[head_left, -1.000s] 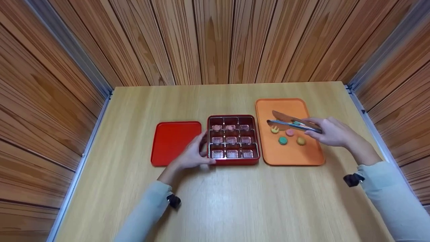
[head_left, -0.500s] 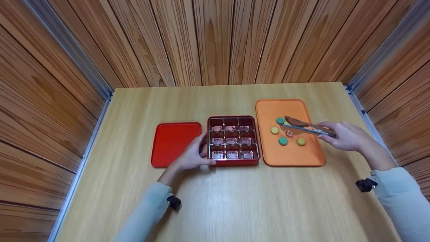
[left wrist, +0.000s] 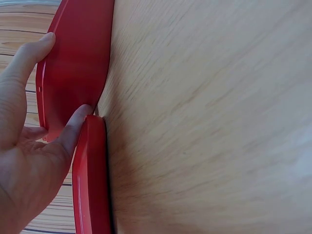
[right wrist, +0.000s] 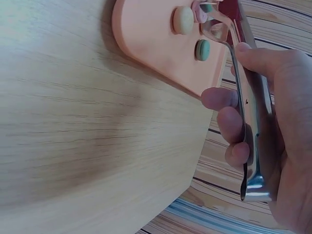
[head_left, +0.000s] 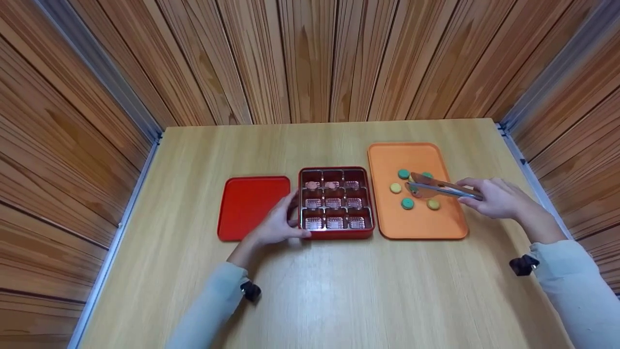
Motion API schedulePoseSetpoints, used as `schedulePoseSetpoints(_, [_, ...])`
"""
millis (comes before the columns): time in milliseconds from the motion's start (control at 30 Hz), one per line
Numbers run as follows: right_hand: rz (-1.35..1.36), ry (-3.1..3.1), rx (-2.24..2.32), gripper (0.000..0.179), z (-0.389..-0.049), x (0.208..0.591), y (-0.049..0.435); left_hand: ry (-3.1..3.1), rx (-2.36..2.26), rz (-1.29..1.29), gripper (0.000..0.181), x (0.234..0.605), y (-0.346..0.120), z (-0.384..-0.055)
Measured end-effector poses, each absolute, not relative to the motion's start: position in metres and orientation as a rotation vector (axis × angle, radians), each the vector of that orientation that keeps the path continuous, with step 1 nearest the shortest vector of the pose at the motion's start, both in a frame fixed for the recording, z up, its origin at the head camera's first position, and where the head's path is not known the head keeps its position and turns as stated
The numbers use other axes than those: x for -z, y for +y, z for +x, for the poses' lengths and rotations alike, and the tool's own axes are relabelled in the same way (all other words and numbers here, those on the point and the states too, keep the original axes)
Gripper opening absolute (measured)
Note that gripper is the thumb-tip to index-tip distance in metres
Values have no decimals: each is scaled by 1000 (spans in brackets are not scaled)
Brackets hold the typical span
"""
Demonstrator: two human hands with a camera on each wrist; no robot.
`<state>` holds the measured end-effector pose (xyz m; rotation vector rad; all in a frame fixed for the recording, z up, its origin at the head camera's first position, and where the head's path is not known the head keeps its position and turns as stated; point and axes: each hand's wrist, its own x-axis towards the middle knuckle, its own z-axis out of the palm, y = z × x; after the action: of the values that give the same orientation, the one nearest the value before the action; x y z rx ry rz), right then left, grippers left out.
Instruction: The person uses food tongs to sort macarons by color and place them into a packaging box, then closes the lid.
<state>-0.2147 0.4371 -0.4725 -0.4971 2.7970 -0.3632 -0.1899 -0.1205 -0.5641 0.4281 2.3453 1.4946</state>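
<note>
My right hand (head_left: 496, 196) grips metal tongs (head_left: 445, 189) above the orange tray (head_left: 421, 225). In the head view, the tong tips overlap the middle of a group of macarons. The right wrist view shows those tips right at a pink macaron (right wrist: 199, 12). A green macaron (right wrist: 202, 49) and a yellow macaron (right wrist: 183, 20) lie nearby. My left hand (head_left: 278, 223) touches the front left corner of a dark red box (head_left: 341, 234), with the thumb on its front and fingers along its side. The box has a clear divided insert, with pink macarons (head_left: 312, 185) in two far compartments.
A red lid (head_left: 249, 206) lies flat left of the box, close beside my left hand. Other macarons on the tray include a green one (head_left: 407, 203) and a yellow one (head_left: 433, 204). Wood-panelled walls enclose the table's back and sides.
My right hand has drawn back to the right, bringing the tong tips toward the middle macarons. Their tips stand closer together than a second ago. The left hand and box have stayed still.
</note>
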Motion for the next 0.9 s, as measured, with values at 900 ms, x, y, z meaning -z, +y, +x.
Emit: schedulePoseSetpoints(900, [-428,2686,412,36,-219,476,435,2343,-1509,430,125,563,-120,-189])
